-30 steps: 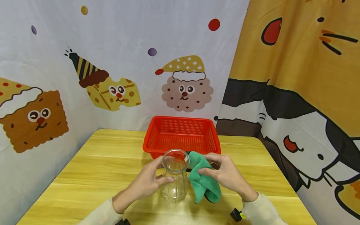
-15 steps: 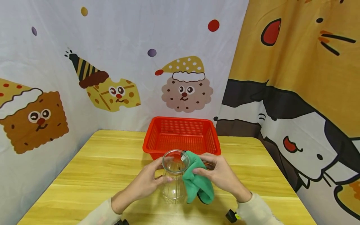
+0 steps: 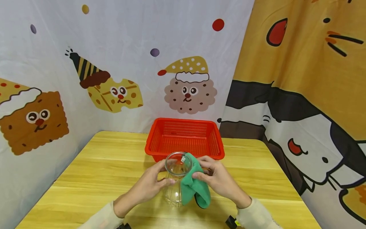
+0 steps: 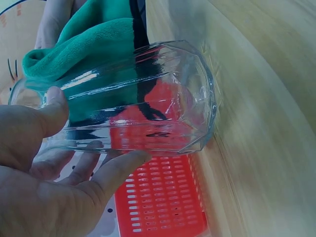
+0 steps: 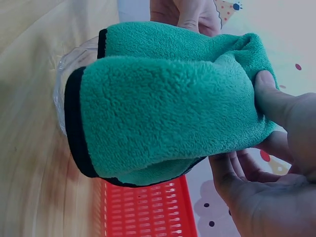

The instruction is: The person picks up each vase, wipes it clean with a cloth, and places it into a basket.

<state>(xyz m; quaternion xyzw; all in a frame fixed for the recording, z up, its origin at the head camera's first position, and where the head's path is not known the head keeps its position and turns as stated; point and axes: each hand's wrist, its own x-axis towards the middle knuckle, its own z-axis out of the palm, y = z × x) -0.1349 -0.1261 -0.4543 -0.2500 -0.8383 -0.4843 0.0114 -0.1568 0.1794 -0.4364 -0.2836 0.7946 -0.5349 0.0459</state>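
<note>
A clear glass vase (image 3: 172, 192) with a wide rim and faceted sides stands upright on the table. My left hand (image 3: 148, 183) grips it from the left, thumb in front and fingers around the far side. On its right side, my right hand (image 3: 218, 178) pinches a green cloth (image 5: 163, 108) with black edging between thumb and fingers. The cloth lies against the vase near the rim and hangs down along its side. In the left wrist view, the green of the cloth shows through the glass (image 4: 113, 103).
Just behind the vase sits a red perforated plastic basket (image 3: 186, 143). The wooden table (image 3: 100, 165) extends to both sides. A curtain (image 3: 128, 38) printed with cartoon figures hangs behind and around it.
My right hand has moved left with the green cloth, bringing it from beside the vase to against its right side. The left hand and the vase have stayed in place.
</note>
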